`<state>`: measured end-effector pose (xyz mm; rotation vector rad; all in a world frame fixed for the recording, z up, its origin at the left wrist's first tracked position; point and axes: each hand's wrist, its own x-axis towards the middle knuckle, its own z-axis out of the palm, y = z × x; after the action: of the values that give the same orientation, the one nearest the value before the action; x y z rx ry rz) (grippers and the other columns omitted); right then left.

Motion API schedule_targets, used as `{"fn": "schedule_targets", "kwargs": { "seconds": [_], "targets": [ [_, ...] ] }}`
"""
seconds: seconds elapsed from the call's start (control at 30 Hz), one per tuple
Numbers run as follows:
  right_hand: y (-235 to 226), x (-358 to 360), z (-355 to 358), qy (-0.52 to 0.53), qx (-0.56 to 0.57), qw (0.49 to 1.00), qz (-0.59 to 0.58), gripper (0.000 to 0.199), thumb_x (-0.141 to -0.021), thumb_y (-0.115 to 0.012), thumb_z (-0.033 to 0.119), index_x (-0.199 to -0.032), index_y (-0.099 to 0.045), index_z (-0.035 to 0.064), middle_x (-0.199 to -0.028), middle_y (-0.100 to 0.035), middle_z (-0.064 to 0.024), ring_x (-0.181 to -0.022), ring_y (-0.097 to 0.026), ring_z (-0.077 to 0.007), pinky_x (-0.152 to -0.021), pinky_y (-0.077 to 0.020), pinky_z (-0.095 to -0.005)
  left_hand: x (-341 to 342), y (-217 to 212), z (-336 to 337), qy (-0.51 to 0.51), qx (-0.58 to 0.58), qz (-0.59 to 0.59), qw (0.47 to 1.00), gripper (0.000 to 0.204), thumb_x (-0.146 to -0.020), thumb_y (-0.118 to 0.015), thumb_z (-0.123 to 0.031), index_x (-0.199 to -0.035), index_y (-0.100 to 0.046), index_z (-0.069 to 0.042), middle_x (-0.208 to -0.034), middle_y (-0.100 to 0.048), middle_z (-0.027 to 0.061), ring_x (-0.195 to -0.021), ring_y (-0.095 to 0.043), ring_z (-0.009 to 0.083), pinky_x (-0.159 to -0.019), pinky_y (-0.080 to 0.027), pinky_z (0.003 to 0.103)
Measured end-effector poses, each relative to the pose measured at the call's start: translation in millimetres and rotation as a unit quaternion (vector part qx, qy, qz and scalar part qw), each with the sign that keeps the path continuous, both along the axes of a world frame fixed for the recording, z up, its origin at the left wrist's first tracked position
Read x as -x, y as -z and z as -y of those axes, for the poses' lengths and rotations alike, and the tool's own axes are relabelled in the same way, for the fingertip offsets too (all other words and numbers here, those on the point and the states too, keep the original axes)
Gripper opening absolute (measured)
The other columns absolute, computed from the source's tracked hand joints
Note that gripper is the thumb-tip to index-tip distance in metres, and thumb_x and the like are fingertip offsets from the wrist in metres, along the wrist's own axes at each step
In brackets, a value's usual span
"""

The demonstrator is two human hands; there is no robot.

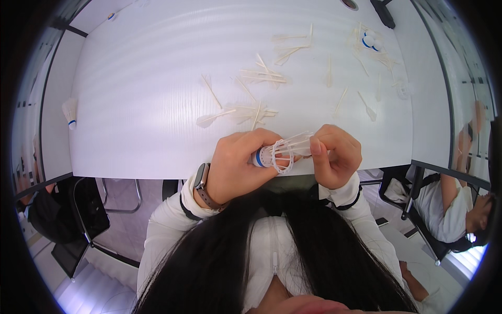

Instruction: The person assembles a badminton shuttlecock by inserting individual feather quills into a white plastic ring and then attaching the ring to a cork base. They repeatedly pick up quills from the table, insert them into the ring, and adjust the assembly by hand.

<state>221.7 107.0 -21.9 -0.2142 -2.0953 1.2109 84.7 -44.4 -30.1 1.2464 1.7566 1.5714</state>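
Observation:
A partly stripped shuttlecock [283,163] lies sideways at the table's near edge, its blue-banded cork end toward my left. My left hand [235,163], with a watch on its wrist, is closed round that cork end, the thumb and fingers on either side. Bare shafts and a ring of thread show past the grip. At the skirt's open end my right hand [337,155] pinches a white feather [300,145] between thumb and fingers. That feather still runs in among the shafts; its tip is hidden by the fingers. Loose feathers [246,113] lie just beyond my left hand.
More loose feathers [264,75] are scattered across the white table [141,115]. Several cork bases [370,41] sit among feathers at the far right. Another shuttlecock [70,113] stands by the left panel. Chairs [83,214] flank me, and a person [444,204] sits at right.

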Motion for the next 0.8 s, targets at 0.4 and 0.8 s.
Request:
{"fn": "schedule_targets", "kwargs": {
  "seconds": [0.4,0.8],
  "targets": [
    [-0.8,1.8,-1.8,-0.012,0.0,1.0,0.024,0.011,-0.084,-0.068,-0.005,-0.076,-0.063,0.0015,-0.062,-0.058,-0.0072,-0.052,-0.05,-0.0189,-0.05,-0.037,-0.0297,0.2,-1.8,0.1,-0.005,0.005,-0.024,1.0,0.024,-0.074,-0.083,-0.01,-0.092,-0.068,-0.005,-0.082,-0.071,0.0079,-0.069,-0.069,0.0244,-0.062,-0.053,0.03],
    [-1.8,-0.4,-5.8,-0.04,0.005,0.998,-0.037,0.008,-0.085,-0.058,0.003,-0.085,-0.066,0.0016,-0.077,-0.066,-0.0101,-0.066,-0.057,-0.0251,-0.062,-0.0452,-0.0332,-2.1,2.8,2.4,-0.024,-0.032,-0.021,0.999,0.022,-0.076,-0.082,-0.015,-0.087,-0.064,-0.008,-0.074,-0.067,0.006,-0.06,-0.063,0.024,-0.054,-0.048,0.033]
  ]
}}
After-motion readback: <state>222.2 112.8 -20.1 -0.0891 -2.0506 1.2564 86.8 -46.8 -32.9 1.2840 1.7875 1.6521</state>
